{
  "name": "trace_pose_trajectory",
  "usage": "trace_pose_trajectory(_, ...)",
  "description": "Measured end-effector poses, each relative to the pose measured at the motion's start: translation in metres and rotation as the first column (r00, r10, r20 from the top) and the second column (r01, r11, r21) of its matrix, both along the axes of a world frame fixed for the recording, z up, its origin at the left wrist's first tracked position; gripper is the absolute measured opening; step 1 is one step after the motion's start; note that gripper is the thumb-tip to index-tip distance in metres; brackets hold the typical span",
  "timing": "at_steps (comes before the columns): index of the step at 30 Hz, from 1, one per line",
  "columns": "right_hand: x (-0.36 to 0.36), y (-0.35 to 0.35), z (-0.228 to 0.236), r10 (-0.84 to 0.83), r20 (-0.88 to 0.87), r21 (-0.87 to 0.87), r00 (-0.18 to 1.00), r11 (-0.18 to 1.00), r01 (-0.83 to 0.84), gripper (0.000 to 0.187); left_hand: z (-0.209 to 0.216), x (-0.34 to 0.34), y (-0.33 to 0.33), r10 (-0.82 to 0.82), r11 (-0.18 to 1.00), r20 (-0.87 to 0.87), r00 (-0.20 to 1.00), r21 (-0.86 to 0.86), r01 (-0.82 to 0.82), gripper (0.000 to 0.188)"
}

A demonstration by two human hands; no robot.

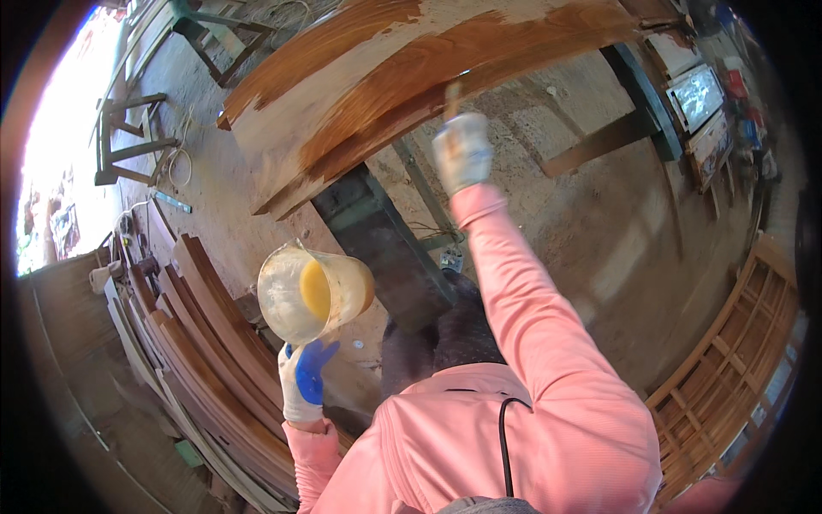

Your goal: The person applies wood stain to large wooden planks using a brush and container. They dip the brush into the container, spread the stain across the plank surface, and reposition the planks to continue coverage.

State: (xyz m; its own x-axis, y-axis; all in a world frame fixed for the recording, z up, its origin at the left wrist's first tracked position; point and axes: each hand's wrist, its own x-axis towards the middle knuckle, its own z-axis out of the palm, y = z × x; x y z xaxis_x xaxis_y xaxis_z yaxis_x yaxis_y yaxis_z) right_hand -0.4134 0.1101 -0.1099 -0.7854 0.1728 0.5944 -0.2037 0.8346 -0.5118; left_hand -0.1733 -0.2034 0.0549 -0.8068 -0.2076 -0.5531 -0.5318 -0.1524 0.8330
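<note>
My left hand [304, 381], in a white glove with a blue palm, holds up a translucent plastic bucket [342, 295] from below. The bucket tilts, and yellow-orange liquid [315, 289] shows inside. My right hand [463, 152], in a pale glove and blurred by motion, is closed on a paintbrush [452, 98]. The brush's far end is at the near edge of a long wooden panel [411, 73]. Wet-looking reddish-brown finish coats parts of this panel, while a pale dull strip [291, 128] runs along it. How my left fingers grip is partly hidden.
A dark trestle [368, 231] supports the panel close to my legs, and another dark support [646, 111] is at its right. Brown wooden boards [205, 317] are stacked to my left. A slatted wooden frame [728, 360] lies at right. Small wooden stands [133, 141] occupy the far left.
</note>
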Motion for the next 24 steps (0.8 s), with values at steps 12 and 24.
trace_pose_trajectory(12,-0.017,0.025,-0.007,-0.183,-0.028,-0.866,0.983,0.495,0.068,0.008,0.028,-0.12,-0.03,-0.216,0.972,-0.22,0.951,-0.147,0.186,0.019)
trace_pose_trajectory(24,-0.013,0.026,-0.006,-0.018,0.238,-0.716,0.971,0.672,0.189,0.01,-0.003,-0.159,0.007,-0.141,0.989,-0.253,0.957,0.018,0.15,0.017)
